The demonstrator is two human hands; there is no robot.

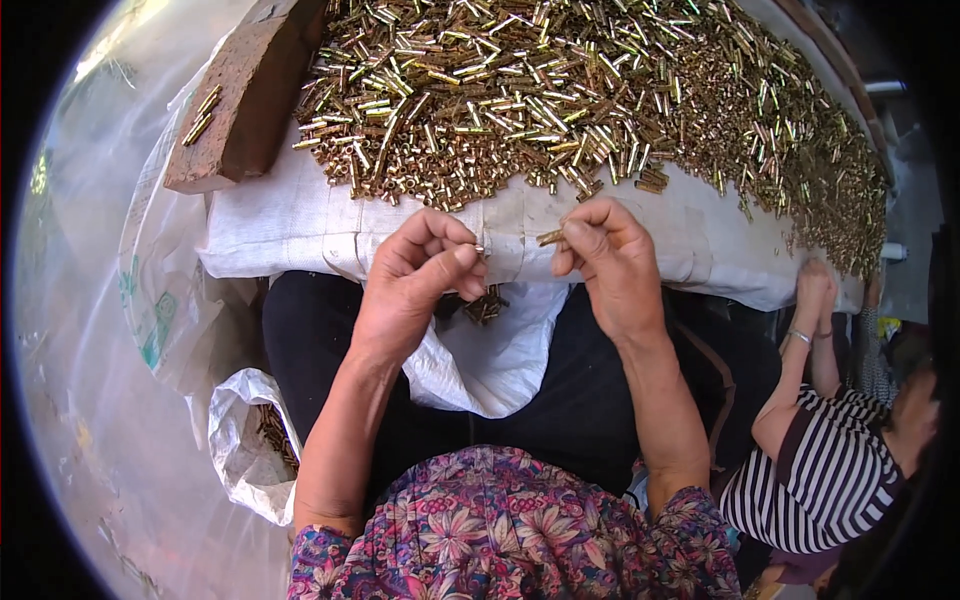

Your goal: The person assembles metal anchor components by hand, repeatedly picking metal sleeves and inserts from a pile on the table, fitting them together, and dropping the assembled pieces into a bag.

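Note:
My left hand (420,262) pinches a small shiny metal piece (480,249) between thumb and forefinger. Opposite it, my right hand (612,255) grips a short brass tube (550,238), whose end points toward the left hand. The two pieces are apart. Both hands are above the near edge of a surface covered in white woven cloth (270,232). Beyond them spreads a large heap of brass tubes (520,90), with short ring-like brass pieces (430,165) along its near side. Below the hands, a white sack (485,380) lies across my lap with some dark metal pieces (487,305) in it.
A reddish-brown block (245,100) borders the heap on the left, with several tubes (203,115) on top. An open white bag (240,440) holding tubes stands at lower left. At right sits another person in a striped top (820,470), hands (815,295) at the cloth's edge.

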